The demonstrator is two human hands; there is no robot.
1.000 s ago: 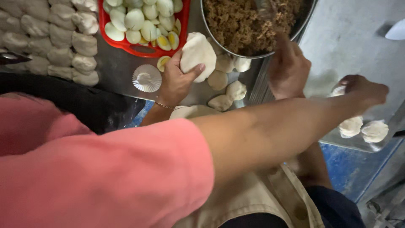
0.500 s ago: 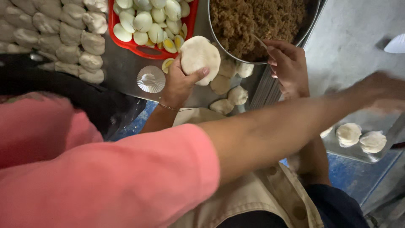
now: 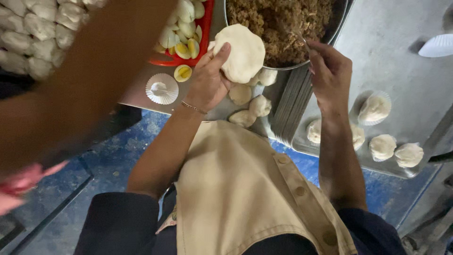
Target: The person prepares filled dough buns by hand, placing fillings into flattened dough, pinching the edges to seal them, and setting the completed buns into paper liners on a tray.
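My left hand holds a flat round disc of white dough up against the rim of a metal bowl of brown minced filling. My right hand is at the bowl's right side, with its fingers closed on a thin utensil handle that reaches into the filling. Small dough balls lie on the counter just below the disc. An empty white paper liner sits left of my left wrist.
A red tray of halved boiled eggs stands left of the bowl. Finished buns fill the top left. A metal tray at the right holds filled buns. A co-worker's blurred arm crosses the left side.
The co-worker's arm, which reached right toward the metal tray, has swung back to the left. My left hand has raised the dough disc closer to the bowl.
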